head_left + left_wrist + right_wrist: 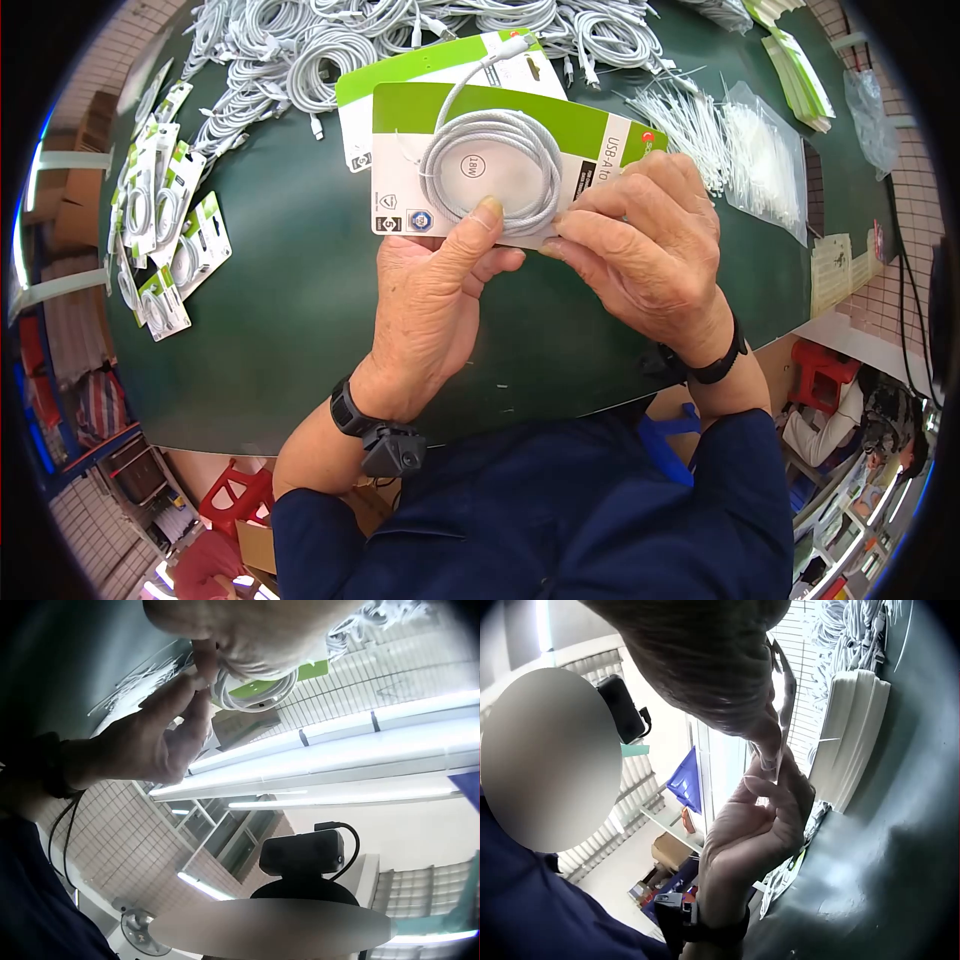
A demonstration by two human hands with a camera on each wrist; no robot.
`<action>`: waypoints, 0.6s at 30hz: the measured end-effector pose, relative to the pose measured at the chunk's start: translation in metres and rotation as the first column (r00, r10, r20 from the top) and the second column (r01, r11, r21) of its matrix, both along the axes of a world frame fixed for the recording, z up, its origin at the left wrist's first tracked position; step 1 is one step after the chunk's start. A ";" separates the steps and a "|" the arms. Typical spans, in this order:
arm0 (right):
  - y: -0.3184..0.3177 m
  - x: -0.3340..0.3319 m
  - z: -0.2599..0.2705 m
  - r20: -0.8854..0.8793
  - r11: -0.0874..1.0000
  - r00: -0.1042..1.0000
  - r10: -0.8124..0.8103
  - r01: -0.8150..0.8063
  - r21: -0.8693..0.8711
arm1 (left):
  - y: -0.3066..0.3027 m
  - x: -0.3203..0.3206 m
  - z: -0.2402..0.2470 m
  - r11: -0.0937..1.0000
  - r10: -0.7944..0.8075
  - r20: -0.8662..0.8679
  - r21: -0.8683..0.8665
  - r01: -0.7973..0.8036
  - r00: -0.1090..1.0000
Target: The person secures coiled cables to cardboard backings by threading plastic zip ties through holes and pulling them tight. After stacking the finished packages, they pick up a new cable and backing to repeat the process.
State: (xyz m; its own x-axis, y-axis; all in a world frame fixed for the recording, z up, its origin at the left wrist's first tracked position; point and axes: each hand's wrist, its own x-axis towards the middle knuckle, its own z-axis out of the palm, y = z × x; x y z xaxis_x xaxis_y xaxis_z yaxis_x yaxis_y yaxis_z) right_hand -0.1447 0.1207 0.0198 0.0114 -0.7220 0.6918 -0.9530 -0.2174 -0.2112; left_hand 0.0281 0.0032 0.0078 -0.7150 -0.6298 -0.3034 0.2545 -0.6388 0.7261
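Observation:
A light grey braided USB cable (547,160) lies coiled on the front of a green-and-white packaging card (400,160) printed "USB-A to". The cable's plug end (510,48) reaches up past the card's top edge. My left hand (425,300) grips the card from below, its thumb over the coil's bottom and fingers behind the card. At the lower right, thumb and fingertips of my right hand (645,240) pinch the card's edge beside the coil. The left wrist view shows these fingertips close against the coil (274,696).
Behind the held card is a stack of similar cards (358,110). Loose coiled cables (330,65) pile along the table's far side. Carded cables (165,205) lie at left. White cable ties (685,130) and a clear bag of ties (765,150) lie right, with more cards (800,80) beyond.

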 end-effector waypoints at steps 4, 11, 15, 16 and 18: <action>0.000 0.000 -0.005 0.020 0.999 1.000 0.017 -0.018 0.036 | 0.001 0.000 -0.007 0.999 0.031 0.046 -0.036 -0.029 0.998; 0.003 0.005 -0.002 0.069 0.980 0.997 0.045 -0.057 0.193 | 0.007 0.000 -0.021 1.000 0.028 0.057 0.006 -0.029 0.998; 0.003 0.009 -0.004 0.071 0.967 0.996 0.062 -0.077 0.244 | 0.008 -0.003 -0.024 0.999 0.030 0.077 0.030 -0.032 0.997; 0.002 0.006 -0.005 0.079 0.969 0.995 0.061 -0.078 0.235 | 0.008 -0.004 -0.023 0.999 0.030 0.078 0.023 -0.032 0.997; 0.001 0.002 -0.008 0.087 0.975 0.995 0.053 -0.070 0.212 | 0.007 -0.006 -0.020 0.999 0.034 0.078 0.007 -0.035 0.996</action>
